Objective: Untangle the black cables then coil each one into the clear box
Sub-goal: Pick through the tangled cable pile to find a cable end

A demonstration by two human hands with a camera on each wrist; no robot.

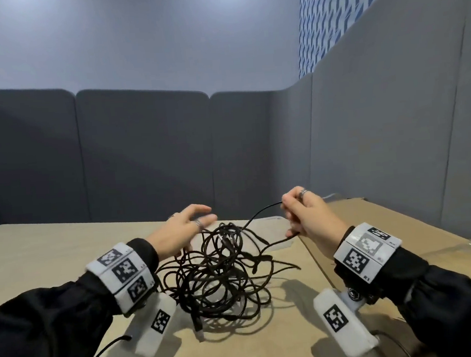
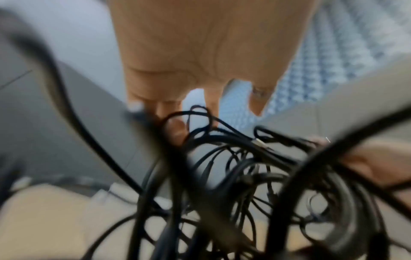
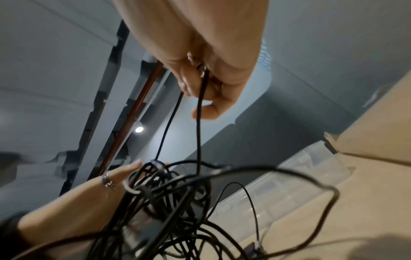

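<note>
A tangle of black cables (image 1: pixel 221 277) lies in a heap on the tan table (image 1: pixel 52 247). My left hand (image 1: pixel 192 220) hovers at the heap's upper left with its fingers stretched out, touching the top loops (image 2: pixel 233 176). My right hand (image 1: pixel 295 210) is raised to the right of the heap. It grips one black cable strand (image 3: pixel 200 123), which runs down into the tangle. The clear box (image 1: pixel 271 223) stands just behind the heap, partly hidden by the cables and my right hand; the right wrist view shows it too (image 3: pixel 300 176). A plug end (image 1: pixel 198 327) lies at the heap's front.
A large cardboard box (image 1: pixel 414 235) stands on the right, touching the clear box's side. Grey partition panels (image 1: pixel 143 157) wall in the table at the back and on the right. Bare tabletop stretches to the left of the heap.
</note>
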